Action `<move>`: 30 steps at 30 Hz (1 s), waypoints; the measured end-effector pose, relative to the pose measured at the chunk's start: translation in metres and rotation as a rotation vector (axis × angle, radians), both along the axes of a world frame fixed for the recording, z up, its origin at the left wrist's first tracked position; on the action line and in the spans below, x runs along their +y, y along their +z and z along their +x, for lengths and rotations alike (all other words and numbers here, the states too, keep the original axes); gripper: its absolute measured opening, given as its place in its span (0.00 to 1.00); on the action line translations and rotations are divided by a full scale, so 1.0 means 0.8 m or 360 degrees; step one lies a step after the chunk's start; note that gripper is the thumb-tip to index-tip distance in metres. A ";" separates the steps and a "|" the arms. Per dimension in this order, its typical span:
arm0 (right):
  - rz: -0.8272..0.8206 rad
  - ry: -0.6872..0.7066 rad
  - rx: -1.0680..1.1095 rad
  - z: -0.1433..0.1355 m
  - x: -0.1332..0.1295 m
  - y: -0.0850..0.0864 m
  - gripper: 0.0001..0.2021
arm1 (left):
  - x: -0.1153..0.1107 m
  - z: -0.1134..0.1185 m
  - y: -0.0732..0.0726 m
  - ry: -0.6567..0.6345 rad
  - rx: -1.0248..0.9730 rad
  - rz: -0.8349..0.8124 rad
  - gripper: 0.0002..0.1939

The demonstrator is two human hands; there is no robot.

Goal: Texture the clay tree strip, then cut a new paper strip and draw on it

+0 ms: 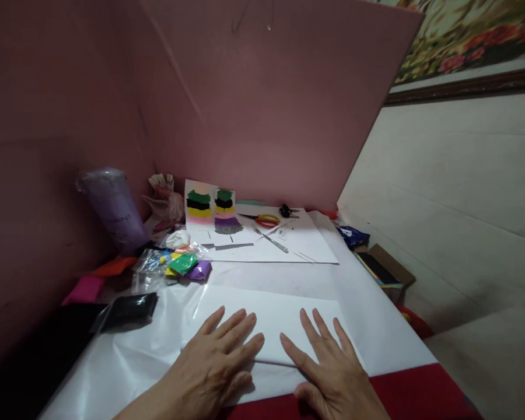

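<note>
A white sheet of paper (pixel 275 321) lies on the white-covered table (pixel 385 332) near its front edge. My left hand (pixel 214 361) rests on the sheet's left part, palm down, with its fingers spread. On the right part of the same sheet lies my right hand (pixel 328 361), its fingers also spread and the thumb bent near the red cloth (pixel 420 388). Neither hand holds anything. Between the two hands the sheet's near edge shows; the hands cover parts of it.
Farther back, a larger white sheet (pixel 306 242) carries red-and-yellow scissors (pixel 266 221), a fork (pixel 273 240) and black-handled scissors (pixel 285 211). Two painted cards (pixel 200 204) lean behind. Left are colored clay packets (pixel 184 264), a black packet (pixel 130 310) and a purple container (pixel 116 210).
</note>
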State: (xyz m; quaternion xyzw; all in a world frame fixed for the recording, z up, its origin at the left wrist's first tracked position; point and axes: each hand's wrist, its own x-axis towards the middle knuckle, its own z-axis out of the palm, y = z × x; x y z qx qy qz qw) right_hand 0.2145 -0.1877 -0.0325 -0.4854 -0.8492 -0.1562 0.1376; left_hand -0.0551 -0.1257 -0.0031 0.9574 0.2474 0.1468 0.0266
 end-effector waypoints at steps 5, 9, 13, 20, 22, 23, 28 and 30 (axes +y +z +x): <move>-0.0123 -0.0011 -0.0005 -0.005 -0.003 0.011 0.37 | 0.001 -0.003 -0.007 -0.0010 0.0059 0.0049 0.27; -0.0217 -0.0008 0.0060 -0.007 -0.006 0.019 0.36 | 0.006 -0.003 -0.021 -0.0025 0.0042 0.0143 0.29; -0.0280 -0.0049 0.0175 -0.010 -0.007 0.025 0.33 | 0.010 -0.002 -0.026 -0.0045 0.0094 0.0233 0.32; -0.0436 -0.0053 0.0196 -0.012 -0.008 0.030 0.32 | 0.009 0.000 -0.025 -0.0039 0.0177 0.0295 0.31; -0.0459 -0.0042 0.0200 -0.011 -0.009 0.031 0.32 | 0.008 0.001 -0.029 -0.0031 0.0132 0.0273 0.30; -0.0464 -0.0034 0.0203 -0.011 -0.009 0.030 0.32 | 0.008 0.001 -0.031 -0.0027 0.0108 0.0272 0.30; -0.0469 -0.0038 0.0202 -0.010 -0.009 0.028 0.31 | 0.012 0.000 -0.041 -0.0014 0.0083 0.0348 0.29; -0.0456 -0.0043 0.0193 -0.010 -0.008 0.027 0.30 | 0.013 0.000 -0.039 -0.0024 0.0102 0.0415 0.30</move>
